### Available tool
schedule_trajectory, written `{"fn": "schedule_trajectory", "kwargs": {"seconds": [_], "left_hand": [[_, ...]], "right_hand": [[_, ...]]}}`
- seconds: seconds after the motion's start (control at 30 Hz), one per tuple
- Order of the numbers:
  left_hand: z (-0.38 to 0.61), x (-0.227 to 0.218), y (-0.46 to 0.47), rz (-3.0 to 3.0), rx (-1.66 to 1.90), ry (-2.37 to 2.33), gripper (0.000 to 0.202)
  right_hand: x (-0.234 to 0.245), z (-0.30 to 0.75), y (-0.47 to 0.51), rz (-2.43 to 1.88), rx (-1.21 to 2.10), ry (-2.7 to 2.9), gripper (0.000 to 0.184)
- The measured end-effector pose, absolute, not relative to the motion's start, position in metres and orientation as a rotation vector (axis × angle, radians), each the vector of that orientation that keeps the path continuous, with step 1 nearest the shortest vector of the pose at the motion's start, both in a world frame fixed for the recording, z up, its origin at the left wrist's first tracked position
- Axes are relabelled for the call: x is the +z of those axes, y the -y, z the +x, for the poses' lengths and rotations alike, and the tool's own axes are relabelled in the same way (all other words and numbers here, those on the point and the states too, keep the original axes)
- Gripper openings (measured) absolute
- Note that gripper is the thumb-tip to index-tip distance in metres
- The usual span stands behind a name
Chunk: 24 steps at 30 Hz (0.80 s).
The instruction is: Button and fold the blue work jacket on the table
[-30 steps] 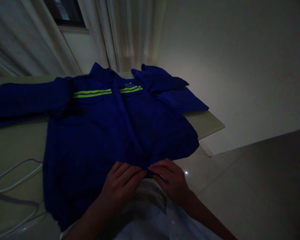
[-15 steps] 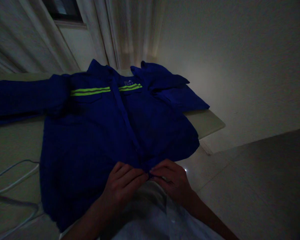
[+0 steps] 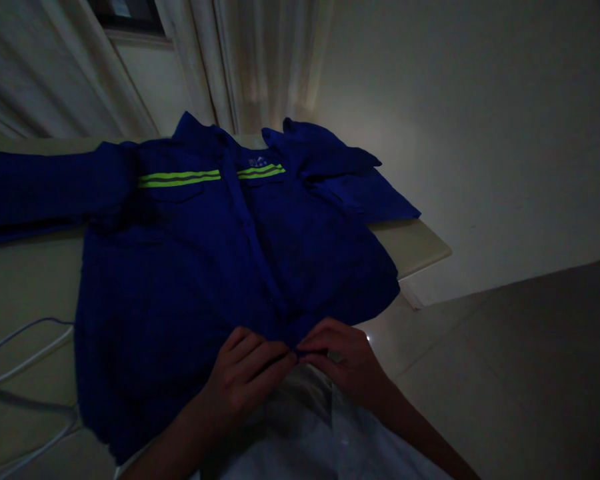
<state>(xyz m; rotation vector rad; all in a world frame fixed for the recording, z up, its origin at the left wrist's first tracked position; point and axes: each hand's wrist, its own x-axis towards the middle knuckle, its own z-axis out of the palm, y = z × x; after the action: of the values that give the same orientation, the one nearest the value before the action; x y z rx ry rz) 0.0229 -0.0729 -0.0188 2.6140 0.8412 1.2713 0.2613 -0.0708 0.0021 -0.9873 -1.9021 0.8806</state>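
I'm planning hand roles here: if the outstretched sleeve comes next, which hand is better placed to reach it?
Probably the left hand: it's on the same side as the outstretched sleeve, while the right hand would likely have to cross over it. Both are at the near edge of the blue jacket.

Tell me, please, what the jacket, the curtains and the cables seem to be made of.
Jacket: matte woven cloth, it seems, by its soft creases; the fibre is unclear.
Curtains: fabric, apparently, hanging in long folds with a dull finish.
Cables: probably smooth plastic sheathing, judging by their even curves; dim light leaves that open.
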Motion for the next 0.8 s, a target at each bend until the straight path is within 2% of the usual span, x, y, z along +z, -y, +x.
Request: {"fn": "schedule_trajectory", "kwargs": {"seconds": [0.17, 0.37, 0.5, 0.63, 0.8], "left_hand": [[0.027, -0.011, 0.074, 2.723, 1.25, -0.805, 0.024], [0.034, -0.006, 0.08, 2.849, 1.256, -0.848, 0.027], [0.039, -0.006, 0.08, 2.885, 1.345, -0.835, 0.031], [0.04, -0.008, 0.082, 2.87, 1.443, -0.763, 0.033], [0.042, -0.012, 0.086, 2.842, 1.424, -0.758, 0.026]], "right_hand": [[0.0, 0.263, 0.07, -1.005, 0.877, 1.954, 0.013], [0.018, 0.271, 0.063, -1.058, 1.023, 2.117, 0.008], [0.042, 0.265, 0.046, -1.108, 0.788, 2.439, 0.009], [0.061, 0.254, 0.019, -0.946, 0.595, 2.751, 0.004], [0.072, 0.24, -0.013, -0.842, 0.434, 2.918, 0.005]]}}
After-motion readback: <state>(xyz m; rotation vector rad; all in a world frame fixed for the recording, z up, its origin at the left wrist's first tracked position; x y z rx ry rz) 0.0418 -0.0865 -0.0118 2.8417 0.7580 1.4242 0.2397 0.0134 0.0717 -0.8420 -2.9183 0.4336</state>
